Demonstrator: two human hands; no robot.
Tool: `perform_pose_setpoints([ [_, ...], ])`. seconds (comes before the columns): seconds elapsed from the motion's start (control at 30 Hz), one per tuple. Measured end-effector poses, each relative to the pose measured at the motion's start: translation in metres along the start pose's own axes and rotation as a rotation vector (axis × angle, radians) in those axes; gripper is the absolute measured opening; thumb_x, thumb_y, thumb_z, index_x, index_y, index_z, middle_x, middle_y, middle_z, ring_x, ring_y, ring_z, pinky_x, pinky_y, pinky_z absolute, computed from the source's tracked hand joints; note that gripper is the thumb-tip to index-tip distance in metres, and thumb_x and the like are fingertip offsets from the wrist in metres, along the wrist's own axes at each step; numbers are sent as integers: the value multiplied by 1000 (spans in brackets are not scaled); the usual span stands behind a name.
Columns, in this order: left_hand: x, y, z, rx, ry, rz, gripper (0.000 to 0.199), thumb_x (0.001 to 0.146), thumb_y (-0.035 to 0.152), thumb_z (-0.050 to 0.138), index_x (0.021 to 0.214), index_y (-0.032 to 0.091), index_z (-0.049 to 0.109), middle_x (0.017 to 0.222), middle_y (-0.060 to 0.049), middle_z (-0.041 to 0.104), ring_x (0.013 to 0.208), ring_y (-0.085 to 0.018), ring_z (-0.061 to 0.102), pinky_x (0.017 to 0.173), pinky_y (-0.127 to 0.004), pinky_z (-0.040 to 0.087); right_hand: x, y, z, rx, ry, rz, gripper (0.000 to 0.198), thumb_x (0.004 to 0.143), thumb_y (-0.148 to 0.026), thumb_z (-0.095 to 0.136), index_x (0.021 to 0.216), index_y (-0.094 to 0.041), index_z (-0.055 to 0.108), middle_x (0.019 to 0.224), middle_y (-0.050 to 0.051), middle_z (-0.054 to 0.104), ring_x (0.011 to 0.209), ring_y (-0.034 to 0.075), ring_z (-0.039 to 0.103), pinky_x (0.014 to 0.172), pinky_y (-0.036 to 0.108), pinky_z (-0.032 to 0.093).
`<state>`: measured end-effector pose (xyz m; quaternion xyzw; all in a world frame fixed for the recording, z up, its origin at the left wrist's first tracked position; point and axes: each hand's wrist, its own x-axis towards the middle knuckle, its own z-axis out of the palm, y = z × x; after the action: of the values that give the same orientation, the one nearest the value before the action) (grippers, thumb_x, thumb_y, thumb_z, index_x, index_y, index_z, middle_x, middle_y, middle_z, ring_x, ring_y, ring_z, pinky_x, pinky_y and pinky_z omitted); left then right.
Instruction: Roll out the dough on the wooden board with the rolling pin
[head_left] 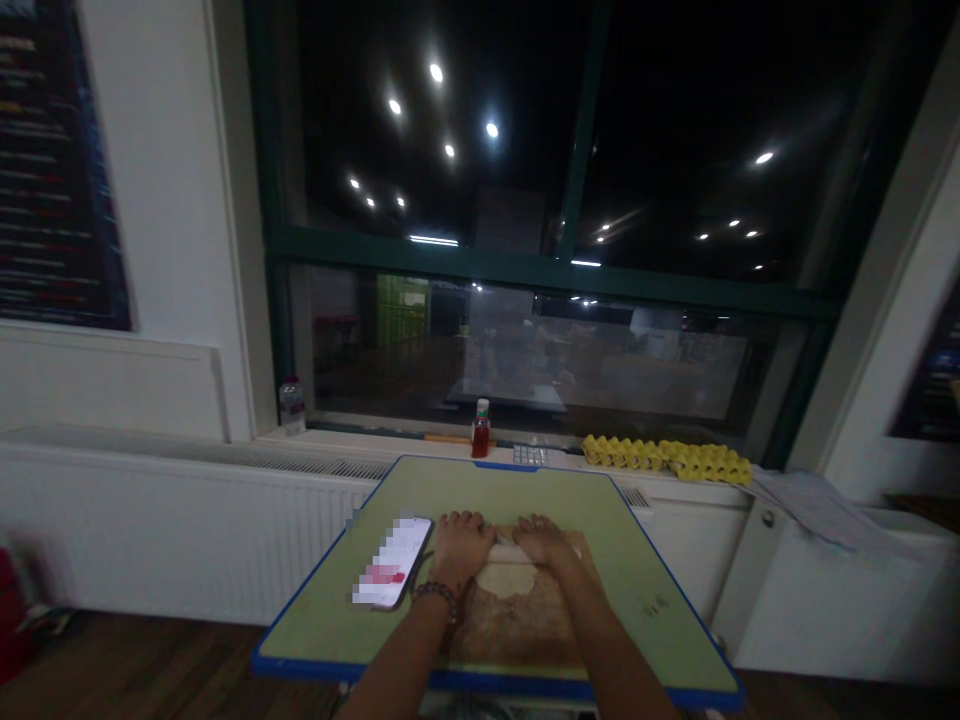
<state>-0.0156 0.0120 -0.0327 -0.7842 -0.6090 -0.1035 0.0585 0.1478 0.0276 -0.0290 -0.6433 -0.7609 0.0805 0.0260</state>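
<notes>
A pale rolling pin lies crosswise between my hands. My left hand, with a beaded bracelet at the wrist, is closed over its left end. Over the other end curls my right hand. Beneath and just nearer than the pin, a flat, pale sheet of dough rests on a brown wooden board. The board lies on a light green table with a blue edge. My hands partly hide the pin's ends.
A lit phone lies left of my left hand. Beyond the table, the windowsill holds a bottle of red liquid, a clear bottle and yellow egg trays. A white radiator runs along the wall.
</notes>
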Motion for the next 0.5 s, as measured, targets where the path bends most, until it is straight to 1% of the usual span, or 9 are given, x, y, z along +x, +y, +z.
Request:
perform_pose_setpoints([
  [0.1, -1, 0, 2, -13, 24, 16, 38, 94, 32, 36, 106, 21, 70, 112, -13, 68, 110, -28, 56, 96, -46, 35, -3, 0, 4, -9, 6, -13, 46, 87, -28, 43, 128, -21, 61, 142, 10, 52, 135, 23, 42, 112, 37, 30],
  [0.2, -4, -1, 6, -26, 58, 69, 40, 96, 31, 32, 105, 19, 70, 112, -14, 68, 109, -28, 57, 96, -45, 36, -5, -2, 10, -9, 12, -1, 48, 89, -28, 39, 134, -22, 57, 145, 9, 48, 139, 23, 36, 114, 39, 25],
  [0.27, -6, -2, 8, -36, 76, 82, 41, 97, 31, 31, 109, 18, 68, 114, -13, 68, 110, -27, 57, 96, -44, 36, -5, -6, 12, -6, 13, 10, 50, 92, -29, 35, 138, -21, 52, 149, 10, 43, 141, 23, 32, 115, 41, 22],
  [0.37, -8, -2, 10, -59, 77, 57, 42, 97, 34, 31, 119, 18, 64, 121, -11, 66, 114, -27, 55, 100, -44, 35, -3, -12, 15, 3, 7, 15, 52, 94, -34, 30, 142, -21, 47, 152, 9, 38, 143, 24, 27, 116, 45, 18],
  [0.5, -11, -1, 11, -81, 67, 45, 44, 97, 33, 31, 126, 19, 61, 130, -11, 63, 119, -27, 53, 103, -44, 33, -2, -17, 15, 43, -38, 38, 51, 96, -41, 29, 142, -28, 47, 154, 5, 36, 144, 23, 26, 116, 49, 17],
])
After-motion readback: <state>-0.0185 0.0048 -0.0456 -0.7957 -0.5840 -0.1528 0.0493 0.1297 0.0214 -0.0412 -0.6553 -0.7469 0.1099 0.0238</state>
